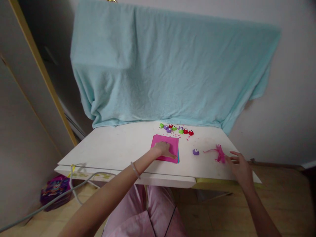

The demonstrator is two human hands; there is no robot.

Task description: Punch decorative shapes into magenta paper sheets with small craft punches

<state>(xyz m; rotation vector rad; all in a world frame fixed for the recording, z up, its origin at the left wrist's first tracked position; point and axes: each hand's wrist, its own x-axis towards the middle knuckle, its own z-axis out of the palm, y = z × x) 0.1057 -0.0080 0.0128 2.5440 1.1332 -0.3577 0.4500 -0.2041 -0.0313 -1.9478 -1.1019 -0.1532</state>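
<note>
My left hand (pixel 163 148) lies on a stack of square pink paper (pixel 158 141), fingers apart and palm down. A blue edge shows from under the stack's right side. At the right, the fingertips of my right hand (pixel 238 164) pinch the edge of a pink, fringed paper cutting (pixel 219 154). A thin pink strand trails from it to the left across the table. Between the stack and the cutting sits a small purple figure with a white eye (pixel 196 152). Behind the stack stand several similar little figures (pixel 181 130) in green, purple and red.
Tiny pink scraps (pixel 176 135) lie around the figures on the white tabletop (pixel 118 144). A light blue cloth (pixel 172 72) hangs behind the table. A grey cable (pixel 86 180) runs past the front left edge, near a purple bag (pixel 55 192) on the floor.
</note>
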